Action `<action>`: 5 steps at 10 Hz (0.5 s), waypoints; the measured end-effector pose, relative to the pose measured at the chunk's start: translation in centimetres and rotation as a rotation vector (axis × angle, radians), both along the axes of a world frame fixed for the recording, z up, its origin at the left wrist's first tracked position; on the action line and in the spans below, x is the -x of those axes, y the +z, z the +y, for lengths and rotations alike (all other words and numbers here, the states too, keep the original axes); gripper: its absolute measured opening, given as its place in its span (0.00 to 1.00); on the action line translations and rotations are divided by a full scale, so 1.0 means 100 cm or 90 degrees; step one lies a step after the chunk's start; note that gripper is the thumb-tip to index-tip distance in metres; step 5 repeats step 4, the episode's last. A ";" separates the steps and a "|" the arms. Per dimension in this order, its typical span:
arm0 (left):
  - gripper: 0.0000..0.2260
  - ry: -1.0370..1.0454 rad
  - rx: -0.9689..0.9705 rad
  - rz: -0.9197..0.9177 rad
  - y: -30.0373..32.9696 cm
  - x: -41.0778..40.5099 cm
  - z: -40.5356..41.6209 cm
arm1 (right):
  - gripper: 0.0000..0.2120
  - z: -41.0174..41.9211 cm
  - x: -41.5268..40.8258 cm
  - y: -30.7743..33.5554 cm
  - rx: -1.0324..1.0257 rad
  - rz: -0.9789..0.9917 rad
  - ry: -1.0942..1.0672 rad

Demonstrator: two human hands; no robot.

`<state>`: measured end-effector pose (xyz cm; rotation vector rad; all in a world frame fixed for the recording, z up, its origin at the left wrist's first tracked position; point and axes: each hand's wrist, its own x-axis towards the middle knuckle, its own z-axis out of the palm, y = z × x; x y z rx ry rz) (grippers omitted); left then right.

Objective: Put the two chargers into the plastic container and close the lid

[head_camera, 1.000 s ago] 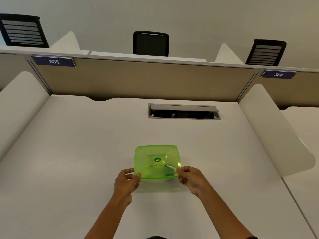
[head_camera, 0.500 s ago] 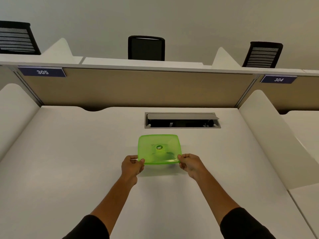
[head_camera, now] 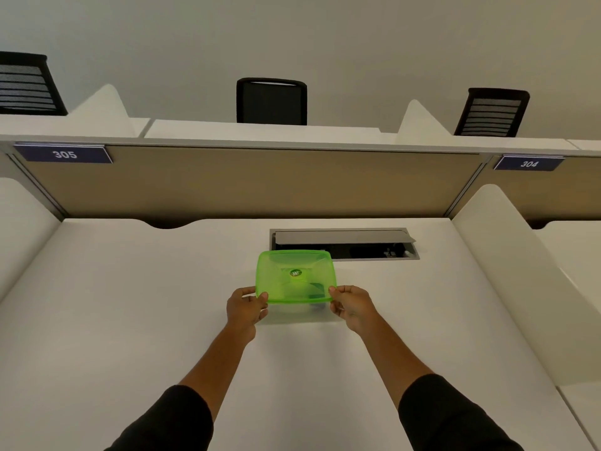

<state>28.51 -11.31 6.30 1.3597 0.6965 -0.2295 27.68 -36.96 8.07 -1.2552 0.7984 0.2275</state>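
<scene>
While both arms reach forward over the white desk (head_camera: 130, 320), the scene reads large to small as follows: tan partition (head_camera: 260, 183) across the back, three black chairs beyond it, an open cable hatch (head_camera: 344, 244) set in the desk just behind the work. Green plastic container (head_camera: 294, 281) sits at mid-desk, near the hatch, its lid (head_camera: 292, 271) lying on top. Left hand (head_camera: 244, 309) pinches the near-left corner of the lid rim, thumb over the edge; right hand (head_camera: 353, 307) pinches the near-right corner likewise. Neither charger can be made out with certainty; a darker patch shows through the green at the near right, contents unclear. Judgement: lid is being pressed home, task near its end. Risks: pressure applied only at the near corners could leave the far edge unseated, so the lid pops up on release; a cable caught at the rim would block the seal; a push forward could slide the container toward the open hatch. Writing: partition plates read "305" (head_camera: 64, 154) at left and "304" (head_camera: 529, 164) at right. Round sticker (head_camera: 295, 273) at lid centre, lettering too small to read.
</scene>
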 end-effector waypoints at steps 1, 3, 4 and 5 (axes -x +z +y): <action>0.17 -0.014 -0.024 -0.004 0.002 -0.001 0.000 | 0.08 0.001 -0.002 -0.001 0.008 0.004 0.003; 0.21 -0.082 -0.169 -0.031 -0.005 0.013 0.008 | 0.14 -0.005 0.014 -0.005 0.155 -0.031 0.003; 0.23 -0.110 -0.314 -0.059 -0.010 0.027 0.013 | 0.11 -0.005 0.036 -0.012 0.283 -0.100 -0.035; 0.23 -0.110 -0.314 -0.059 -0.010 0.027 0.013 | 0.11 -0.005 0.036 -0.012 0.283 -0.100 -0.035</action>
